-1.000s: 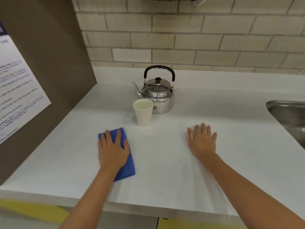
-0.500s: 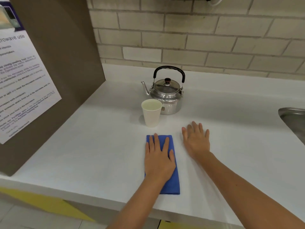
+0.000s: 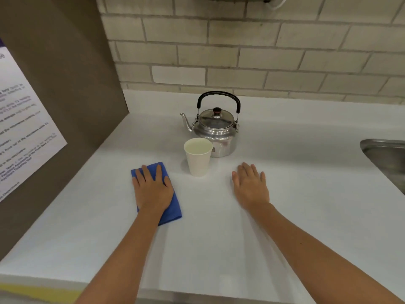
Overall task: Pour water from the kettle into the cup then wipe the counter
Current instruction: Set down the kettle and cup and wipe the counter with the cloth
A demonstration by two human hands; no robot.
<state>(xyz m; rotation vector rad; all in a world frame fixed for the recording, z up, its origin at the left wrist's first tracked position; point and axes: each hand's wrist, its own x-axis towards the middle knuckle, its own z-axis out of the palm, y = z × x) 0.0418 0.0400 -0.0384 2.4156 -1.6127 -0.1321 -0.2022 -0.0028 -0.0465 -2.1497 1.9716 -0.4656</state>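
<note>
My left hand (image 3: 152, 190) lies flat, fingers spread, pressing the blue cloth (image 3: 157, 192) onto the white counter (image 3: 306, 216), left of the cup (image 3: 198, 156). My right hand (image 3: 251, 186) rests open and empty, right of the cup. The kettle (image 3: 215, 125) stands just behind the cup, before a brick wall (image 3: 241, 58).
</note>
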